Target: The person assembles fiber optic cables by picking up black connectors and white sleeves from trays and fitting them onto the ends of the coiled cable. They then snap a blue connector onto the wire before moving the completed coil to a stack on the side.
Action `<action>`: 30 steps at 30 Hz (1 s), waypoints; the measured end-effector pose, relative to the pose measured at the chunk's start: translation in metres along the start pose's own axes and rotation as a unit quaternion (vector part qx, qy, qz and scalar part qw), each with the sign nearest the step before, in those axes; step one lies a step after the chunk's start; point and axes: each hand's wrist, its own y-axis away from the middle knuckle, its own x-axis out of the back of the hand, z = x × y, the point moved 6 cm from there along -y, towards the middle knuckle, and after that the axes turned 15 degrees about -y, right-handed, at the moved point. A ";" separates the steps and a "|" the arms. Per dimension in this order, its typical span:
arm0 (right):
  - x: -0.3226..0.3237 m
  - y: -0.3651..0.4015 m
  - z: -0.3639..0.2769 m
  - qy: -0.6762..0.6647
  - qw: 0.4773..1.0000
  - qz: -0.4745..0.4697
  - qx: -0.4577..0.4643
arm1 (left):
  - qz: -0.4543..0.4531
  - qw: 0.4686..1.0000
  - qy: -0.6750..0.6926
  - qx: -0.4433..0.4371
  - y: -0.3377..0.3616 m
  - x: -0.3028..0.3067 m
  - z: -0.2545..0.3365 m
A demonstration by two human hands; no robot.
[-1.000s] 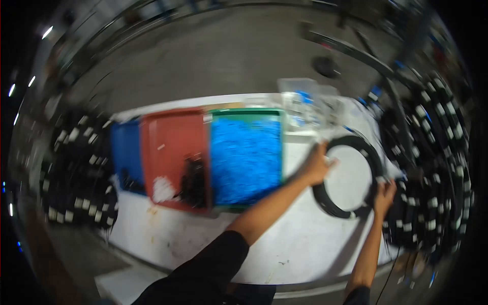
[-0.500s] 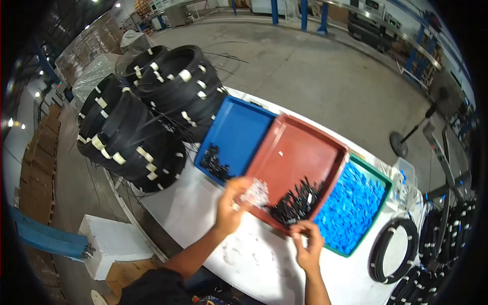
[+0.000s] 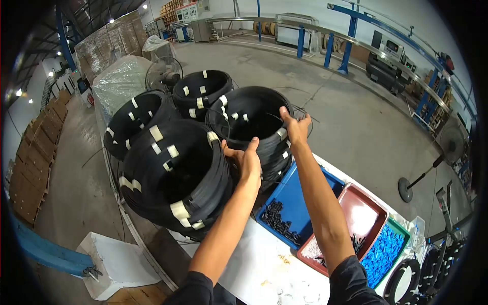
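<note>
Both my hands are at a tall stack of black cable coils [image 3: 272, 160] bound with pale tape, left of the trays. My right hand [image 3: 297, 127] grips the right side of the top coil [image 3: 254, 91], its thumb up at the rim. Lower on the near side, my left hand [image 3: 246, 161] has its thumb raised and its fingers curled against the same stack; they are partly hidden. A larger coil stack [image 3: 147, 175] stands close beside my left hand. Under my right forearm lies a blue tray [image 3: 297, 195] holding small black parts [image 3: 278, 221].
Beyond the blue tray are a red tray [image 3: 363, 203] with white and black pieces and a green tray [image 3: 401, 231] of blue pieces [image 3: 381, 251]. They rest on a white table [image 3: 244, 274]. More coils [image 3: 203, 86] stand behind. A pedestal fan [image 3: 450, 142] is at right.
My hands have left the trays and moved left and away from me to the coil stack. The view has turned left, so the trays now appear farther right and lower.
</note>
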 end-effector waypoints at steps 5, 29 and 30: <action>-0.020 -0.001 -0.008 0.076 0.995 -0.041 -0.043 | 0.042 0.996 -0.071 -0.027 -0.007 -0.012 0.007; 0.376 0.366 0.055 -0.215 0.972 -0.093 -0.011 | -0.458 0.860 0.213 -0.069 0.259 0.192 -0.155; 0.388 0.386 0.072 -0.204 0.975 -0.087 -0.008 | -0.452 0.867 0.202 -0.054 0.275 0.207 -0.169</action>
